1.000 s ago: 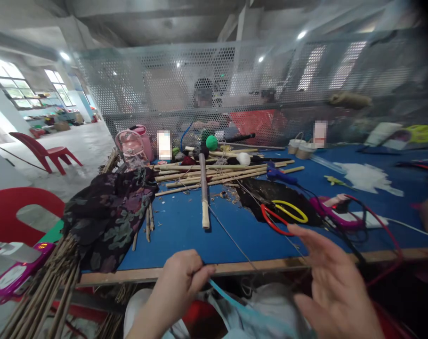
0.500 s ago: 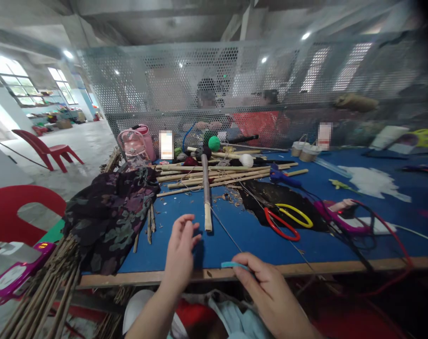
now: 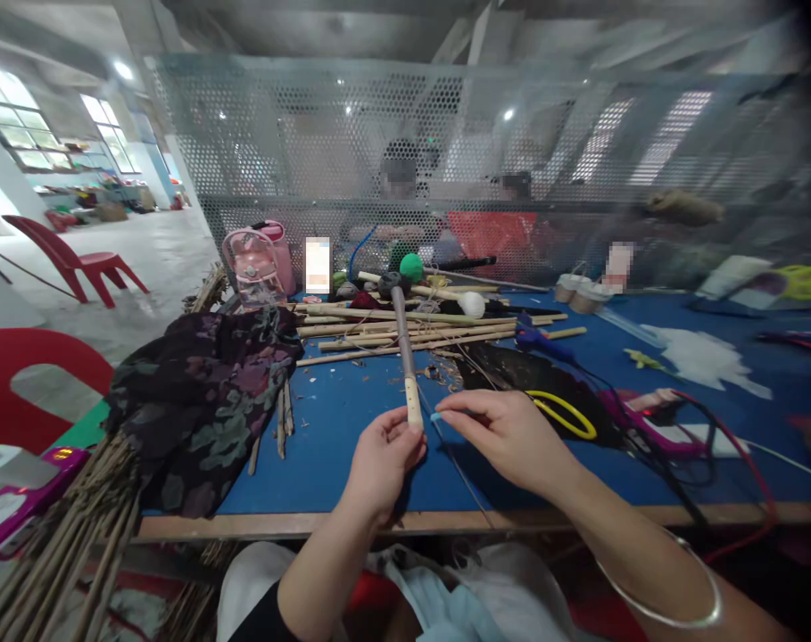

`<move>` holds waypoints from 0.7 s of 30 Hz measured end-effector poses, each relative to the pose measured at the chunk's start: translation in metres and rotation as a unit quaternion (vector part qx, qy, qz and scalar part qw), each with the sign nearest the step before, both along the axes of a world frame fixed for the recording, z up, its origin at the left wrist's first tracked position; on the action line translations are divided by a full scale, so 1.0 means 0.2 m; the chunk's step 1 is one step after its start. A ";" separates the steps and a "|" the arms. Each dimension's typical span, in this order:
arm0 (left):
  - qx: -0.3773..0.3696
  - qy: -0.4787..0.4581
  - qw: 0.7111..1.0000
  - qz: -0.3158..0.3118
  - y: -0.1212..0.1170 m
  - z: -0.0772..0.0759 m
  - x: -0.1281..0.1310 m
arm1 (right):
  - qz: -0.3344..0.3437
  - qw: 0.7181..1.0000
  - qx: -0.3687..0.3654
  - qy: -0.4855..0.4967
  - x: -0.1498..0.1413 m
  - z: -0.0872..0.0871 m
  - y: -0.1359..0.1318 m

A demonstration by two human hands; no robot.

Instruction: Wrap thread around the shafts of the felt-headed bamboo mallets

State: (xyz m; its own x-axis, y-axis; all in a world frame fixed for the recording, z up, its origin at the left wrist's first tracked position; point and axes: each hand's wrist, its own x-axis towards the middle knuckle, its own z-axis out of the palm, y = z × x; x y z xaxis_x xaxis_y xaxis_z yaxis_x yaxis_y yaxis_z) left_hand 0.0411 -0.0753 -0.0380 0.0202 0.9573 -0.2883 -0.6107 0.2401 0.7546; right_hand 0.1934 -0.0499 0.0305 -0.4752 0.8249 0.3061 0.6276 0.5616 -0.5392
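Observation:
My left hand (image 3: 386, 459) is closed around the near end of a stick (image 3: 405, 343). Most of this stick has a grey covering, while its near end is pale and bare. Between the thumb and fingertips of my right hand (image 3: 502, 437) is a small light-blue strip (image 3: 435, 416), close to the pale end of the stick. A thin cord (image 3: 455, 464) runs across the table below the right hand. Just beyond that hand lie scissors with a yellow handle loop (image 3: 562, 415); their other loop is hidden.
Several pale sticks (image 3: 365, 341) and yarn balls, one green (image 3: 411, 267), lie farther back. A dark floral cloth (image 3: 204, 401) covers the table's left. At right are a blue glue gun (image 3: 535, 334), a purple power strip (image 3: 646, 415) and cables. A perforated screen (image 3: 298, 160) stands behind.
My left hand has moved forward and right and taken hold of the stick's near end. My right hand has carried the blue strip forward, now covering the scissors' red loop.

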 end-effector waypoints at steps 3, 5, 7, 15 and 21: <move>0.029 0.033 0.999 0.008 0.01 -0.01 0.00 | 0.010 0.999 0.015 -0.034 -0.01 0.00 0.08; 0.024 0.042 0.999 0.013 0.01 0.00 0.00 | 0.017 0.998 0.021 -0.051 -0.03 -0.01 0.12; 0.011 0.043 0.999 0.013 0.01 0.00 -0.01 | 0.020 0.997 0.021 -0.066 -0.04 -0.03 0.15; 0.007 0.051 0.999 0.014 0.02 -0.01 0.00 | 0.043 0.993 0.026 -0.111 -0.07 -0.06 0.23; 0.010 0.053 0.998 0.013 0.02 -0.02 0.00 | 0.070 0.984 0.047 -0.157 -0.09 -0.04 0.23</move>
State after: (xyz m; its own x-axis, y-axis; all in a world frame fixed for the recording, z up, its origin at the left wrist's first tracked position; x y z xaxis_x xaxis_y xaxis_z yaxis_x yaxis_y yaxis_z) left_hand 0.0409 -0.0708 -0.0422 -0.0345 0.9628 -0.2682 -0.5330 0.2093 0.8198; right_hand 0.1760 -0.0033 0.0220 -0.6655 0.7197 0.1979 0.6681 0.6926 -0.2719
